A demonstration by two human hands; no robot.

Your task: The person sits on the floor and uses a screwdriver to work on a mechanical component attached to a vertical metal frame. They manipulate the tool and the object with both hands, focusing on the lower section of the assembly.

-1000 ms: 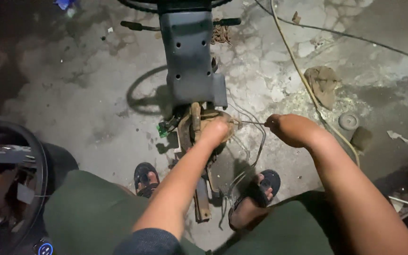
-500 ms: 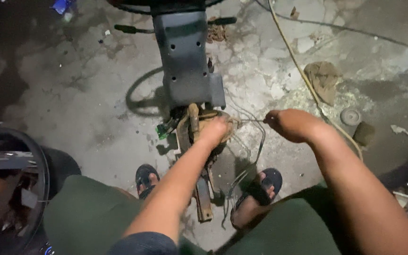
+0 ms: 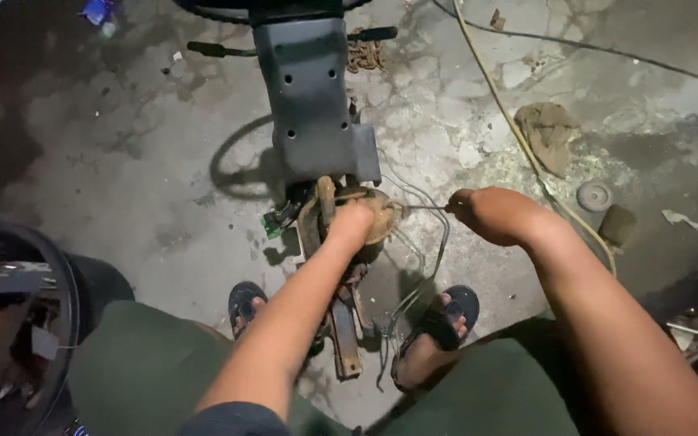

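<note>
Two sandalled feet frame the work at six o'clock. The left hand clamps down on the rusty round part at centre, steadying it; just at three o'clock, the right hand is closed around one thin tool aimed at that part. This looks like prying or unscrewing; next comes firm, steady pressure. At twelve o'clock stands one grey frame.

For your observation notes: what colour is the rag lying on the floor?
Brownish tan, the rag shows best in the head view.
</note>
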